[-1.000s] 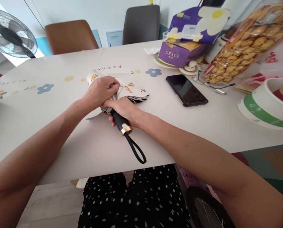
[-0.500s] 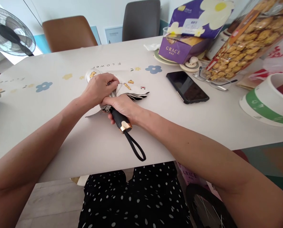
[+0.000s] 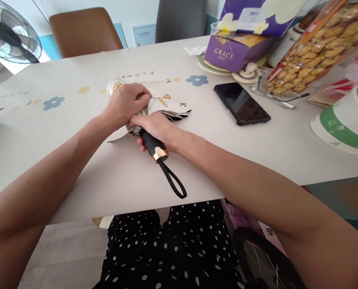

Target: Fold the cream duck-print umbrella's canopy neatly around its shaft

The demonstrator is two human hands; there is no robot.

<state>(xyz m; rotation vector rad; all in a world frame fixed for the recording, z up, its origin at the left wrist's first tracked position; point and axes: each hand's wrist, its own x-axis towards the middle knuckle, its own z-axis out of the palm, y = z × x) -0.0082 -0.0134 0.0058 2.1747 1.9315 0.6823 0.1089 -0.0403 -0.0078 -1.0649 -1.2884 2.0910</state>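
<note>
A folding umbrella (image 3: 152, 145) lies on the table, its canopy closed but loose. The cloth is white with small cartoon prints, and dark lining shows at its folded edges. Its black handle has a gold band and a black wrist loop pointing toward me. Near the lower end of the cloth, my right hand (image 3: 159, 128) is wrapped around the umbrella just above the handle. Higher up, my left hand (image 3: 127, 102) is closed on the gathered cloth, fingers bent, its thumb close to my right hand. Part of the canopy is hidden beneath both hands.
On the flower-printed table (image 3: 85, 176) a phone (image 3: 243, 104) lies to the right. Beyond it are glasses (image 3: 276, 96), a purple box (image 3: 227, 52), a tall container of nuts (image 3: 320, 52) and a white-and-green paper tub (image 3: 341, 124). A fan (image 3: 10, 36) stands far left.
The whole view has shifted slightly, with table items appearing a little higher. My hands keep nearly the same hold on the umbrella.
</note>
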